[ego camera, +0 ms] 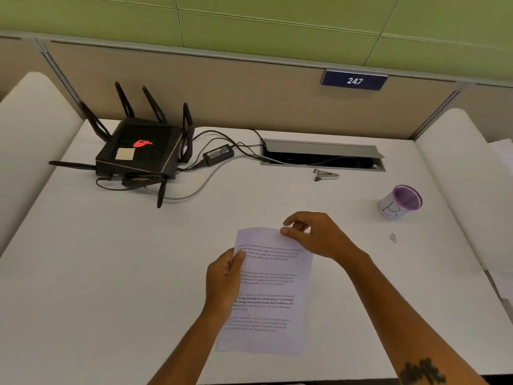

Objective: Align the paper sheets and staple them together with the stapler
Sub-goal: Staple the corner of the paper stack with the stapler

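Observation:
White printed paper sheets (270, 290) lie in a stack near the front middle of the white desk (111, 259). My left hand (223, 279) grips the stack's left edge, thumb on top. My right hand (313, 234) pinches the top right corner between thumb and fingers. A small silver and black stapler (326, 175) rests farther back on the desk, just in front of the cable slot, apart from both hands.
A black router (138, 151) with antennas, its power brick (218, 156) and cables occupy the back left. An open cable slot (322, 157) is at the back middle. A purple-rimmed cup (399, 202) stands at the right, a tiny metal bit (392, 237) in front of it.

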